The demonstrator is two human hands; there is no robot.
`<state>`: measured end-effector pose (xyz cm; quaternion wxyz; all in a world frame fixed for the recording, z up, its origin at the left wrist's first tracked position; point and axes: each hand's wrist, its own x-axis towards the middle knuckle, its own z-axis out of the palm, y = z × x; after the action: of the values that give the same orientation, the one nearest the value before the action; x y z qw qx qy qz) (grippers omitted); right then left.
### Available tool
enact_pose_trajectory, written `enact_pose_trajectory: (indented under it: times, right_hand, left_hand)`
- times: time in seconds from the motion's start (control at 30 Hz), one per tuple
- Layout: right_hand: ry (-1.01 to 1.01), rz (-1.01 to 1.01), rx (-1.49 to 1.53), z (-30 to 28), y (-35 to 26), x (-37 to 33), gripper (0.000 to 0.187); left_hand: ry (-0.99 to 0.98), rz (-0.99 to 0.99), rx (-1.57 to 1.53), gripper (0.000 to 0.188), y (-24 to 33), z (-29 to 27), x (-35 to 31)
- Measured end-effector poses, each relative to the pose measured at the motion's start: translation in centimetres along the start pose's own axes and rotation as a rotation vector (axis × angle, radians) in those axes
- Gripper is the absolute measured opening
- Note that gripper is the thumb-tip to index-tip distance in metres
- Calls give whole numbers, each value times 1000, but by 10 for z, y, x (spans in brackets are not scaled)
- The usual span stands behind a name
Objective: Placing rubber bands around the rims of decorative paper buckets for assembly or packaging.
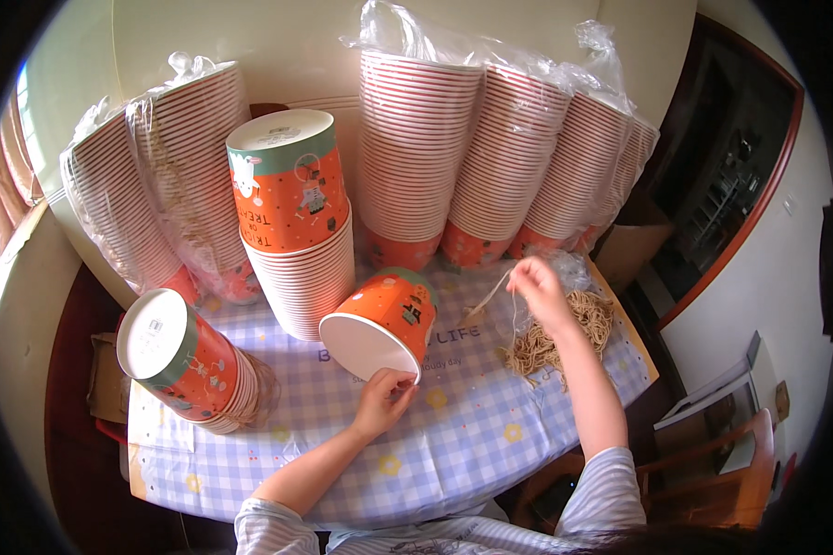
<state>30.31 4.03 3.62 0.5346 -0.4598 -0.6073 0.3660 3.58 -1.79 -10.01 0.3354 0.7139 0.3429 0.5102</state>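
An orange paper bucket with a white inside lies tilted on its side at the middle of the table, its mouth facing me. My left hand pinches the lower edge of its rim. Off to the right, my right hand is raised with fingertips closed on a thin beige cord. Below that hand sits a tangled heap of beige cords, partly covered by my right wrist. Behind the bucket stands a tall stack of nested buckets, upside down.
A shorter bucket stack leans at the table's left. Several plastic-wrapped stacks line the back against the wall. A blue checked tablecloth covers the table. At the lower right is a wooden chair.
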Motion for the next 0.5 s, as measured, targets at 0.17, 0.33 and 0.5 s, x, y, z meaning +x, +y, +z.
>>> enact_pose_trajectory:
  times: [0.17, 0.33, 0.5]
  right_hand:
    - [101, -225, 186, 0, -79, 24, 6]
    - [140, -216, 277, 0, -90, 19, 6]
    - [28, 56, 370, 8, -48, -26, 5]
  left_hand:
    - [-1, -11, 3, 19, 1, -2, -1]
    - [-9, -14, 3, 19, 2, 0, 0]
    - [-11, -14, -6, 20, 2, -1, 0]
